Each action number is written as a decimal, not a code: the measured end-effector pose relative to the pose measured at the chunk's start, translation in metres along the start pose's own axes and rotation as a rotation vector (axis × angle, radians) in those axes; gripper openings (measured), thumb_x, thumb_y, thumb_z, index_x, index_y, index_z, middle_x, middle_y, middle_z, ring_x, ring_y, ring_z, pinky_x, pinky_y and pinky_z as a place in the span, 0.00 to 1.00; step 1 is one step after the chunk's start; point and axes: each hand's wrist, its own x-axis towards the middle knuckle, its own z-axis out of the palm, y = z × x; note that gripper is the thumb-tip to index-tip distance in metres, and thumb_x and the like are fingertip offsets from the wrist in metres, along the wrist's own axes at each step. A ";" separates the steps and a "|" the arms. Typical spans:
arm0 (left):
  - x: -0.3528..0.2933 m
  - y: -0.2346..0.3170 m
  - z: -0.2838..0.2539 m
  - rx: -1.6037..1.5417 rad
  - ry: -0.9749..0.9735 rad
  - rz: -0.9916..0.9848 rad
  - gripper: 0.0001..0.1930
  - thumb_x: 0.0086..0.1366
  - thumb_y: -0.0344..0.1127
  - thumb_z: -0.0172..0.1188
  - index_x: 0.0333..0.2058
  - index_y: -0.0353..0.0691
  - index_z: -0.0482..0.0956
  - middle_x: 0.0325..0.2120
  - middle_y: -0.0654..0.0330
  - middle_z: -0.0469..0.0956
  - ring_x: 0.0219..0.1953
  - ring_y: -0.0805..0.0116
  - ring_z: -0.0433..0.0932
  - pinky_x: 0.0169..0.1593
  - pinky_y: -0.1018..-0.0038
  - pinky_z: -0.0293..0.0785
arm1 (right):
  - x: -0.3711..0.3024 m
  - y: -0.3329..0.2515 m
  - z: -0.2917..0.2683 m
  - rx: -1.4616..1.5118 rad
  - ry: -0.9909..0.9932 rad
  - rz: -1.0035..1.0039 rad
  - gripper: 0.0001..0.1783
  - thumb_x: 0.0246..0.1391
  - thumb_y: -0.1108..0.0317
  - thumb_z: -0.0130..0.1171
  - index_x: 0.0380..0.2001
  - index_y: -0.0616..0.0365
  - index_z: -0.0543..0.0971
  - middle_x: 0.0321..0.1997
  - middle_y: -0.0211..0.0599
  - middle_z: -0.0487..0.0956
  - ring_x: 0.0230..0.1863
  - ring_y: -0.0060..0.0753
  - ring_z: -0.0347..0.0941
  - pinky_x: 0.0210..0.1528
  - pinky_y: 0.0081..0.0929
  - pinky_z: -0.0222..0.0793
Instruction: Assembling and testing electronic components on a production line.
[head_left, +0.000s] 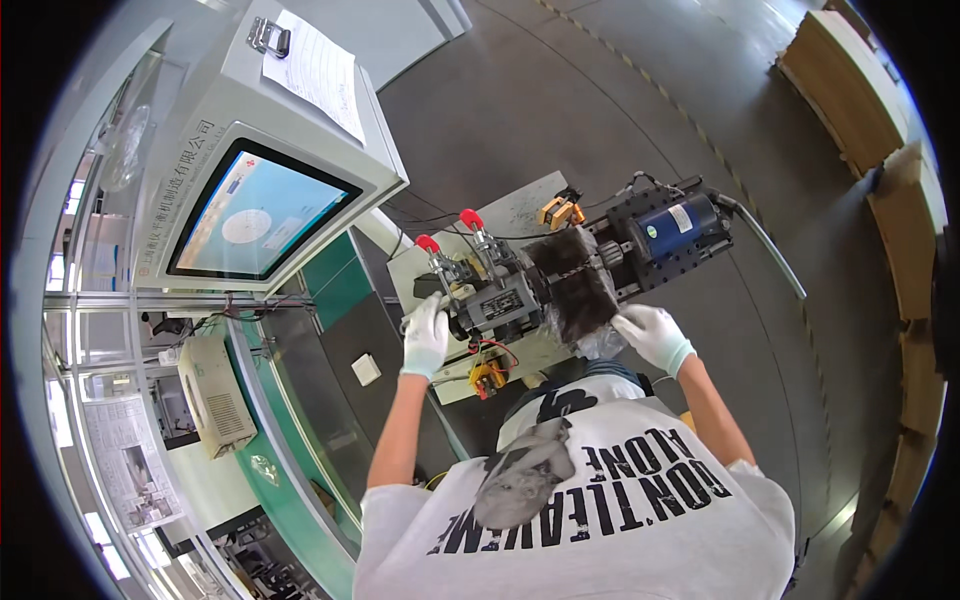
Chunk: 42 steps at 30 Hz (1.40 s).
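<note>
A grey motor (503,304) is mounted on a metal bench plate (535,200), below two toggle clamps with red handles (472,219). Beside the motor's left end is my left hand (427,337), in a white glove, its fingers curled; what they close on is hidden. Right of the motor stands a dark brown, sheet-like piece (580,290), blurred in parts, with crumpled clear plastic (601,346) at its lower edge. My gloved right hand (652,337) has its fingertips pressed together at that piece's lower right corner. Beyond it lies a blue cylindrical motor (683,230) on a black base.
A grey cabinet with a lit screen (258,215) stands at the left, a paper sheet (315,80) on top. Yellow blocks (560,210) sit behind and before the motor. A metal bar (765,245) juts out right. Stacked cardboard (850,90) lines the far right.
</note>
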 end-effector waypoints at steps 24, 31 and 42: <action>-0.039 0.004 0.029 -0.163 0.345 0.201 0.12 0.62 0.28 0.54 0.44 0.34 0.76 0.48 0.48 0.78 0.56 0.47 0.73 0.61 0.55 0.66 | 0.052 -0.015 0.101 -0.331 0.235 -0.240 0.16 0.58 0.56 0.58 0.44 0.53 0.81 0.42 0.45 0.82 0.45 0.50 0.79 0.49 0.39 0.74; -0.074 0.035 0.021 -0.188 0.405 0.114 0.21 0.57 0.27 0.59 0.51 0.36 0.74 0.58 0.50 0.71 0.64 0.49 0.66 0.67 0.56 0.59 | 0.079 -0.008 0.108 -0.465 0.263 -0.508 0.11 0.60 0.60 0.55 0.38 0.54 0.80 0.37 0.40 0.79 0.41 0.47 0.78 0.43 0.41 0.74; -0.004 0.102 0.020 -0.138 0.108 0.357 0.25 0.52 0.33 0.67 0.51 0.38 0.75 0.49 0.52 0.77 0.57 0.51 0.73 0.61 0.59 0.68 | 0.092 0.000 0.092 -0.488 0.229 -0.687 0.07 0.51 0.62 0.59 0.27 0.53 0.76 0.31 0.36 0.75 0.36 0.45 0.76 0.38 0.42 0.73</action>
